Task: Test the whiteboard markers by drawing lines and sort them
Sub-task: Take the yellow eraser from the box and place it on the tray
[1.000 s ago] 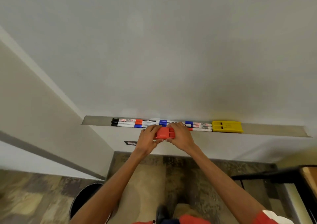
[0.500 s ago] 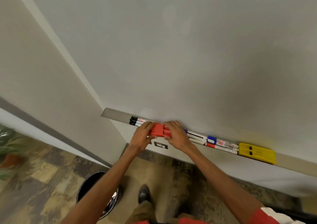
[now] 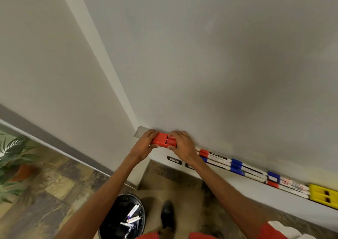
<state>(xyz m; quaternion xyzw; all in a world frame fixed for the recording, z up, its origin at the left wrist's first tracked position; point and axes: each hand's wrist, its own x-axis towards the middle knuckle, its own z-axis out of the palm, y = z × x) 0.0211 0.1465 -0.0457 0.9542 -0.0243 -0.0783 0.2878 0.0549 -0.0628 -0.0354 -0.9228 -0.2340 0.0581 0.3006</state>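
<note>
Potted plant [image 3: 14, 158] far left (orange pot); dark outlet plate [image 3: 174, 160].

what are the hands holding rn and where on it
Both hands hold the red block over the left end of the tray. The left hand grips the block's left end and the right hand grips its right end.

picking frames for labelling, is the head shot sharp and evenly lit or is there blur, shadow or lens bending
Head view: soft, sharpest at the red plastic block; green potted plant and patterned floor smeared at left; broad dim shadow on the white whiteboard at right; grey marker ledge runs slanted; no glare.
</note>
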